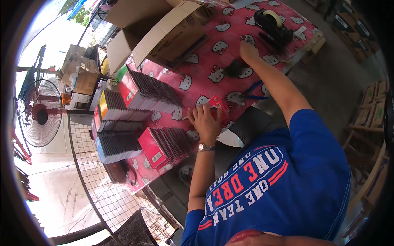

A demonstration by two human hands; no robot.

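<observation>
My left hand (204, 122) lies palm down with its fingers spread over a red-covered notebook (218, 105), partly hidden beneath it. At the far right of the table, my right arm is stretched out. My right hand (248, 51) is closed, and whatever it may hold is too small or hidden to see. Close beyond it stands a black tape dispenser (273, 28) with a roll of tape (272, 18). Blue handles (256, 97), perhaps of scissors, lie near my right forearm. A dark blurred object (233, 69) is left of my right hand.
Spiral notebooks stand in several stacks to the left: red-covered (158, 147), blue-covered (117, 146), yellow-covered (117, 105) and tall red (143, 91). An open cardboard box (176, 41) sits at the back of the pink patterned table (213, 30). A fan (41, 112) stands far left.
</observation>
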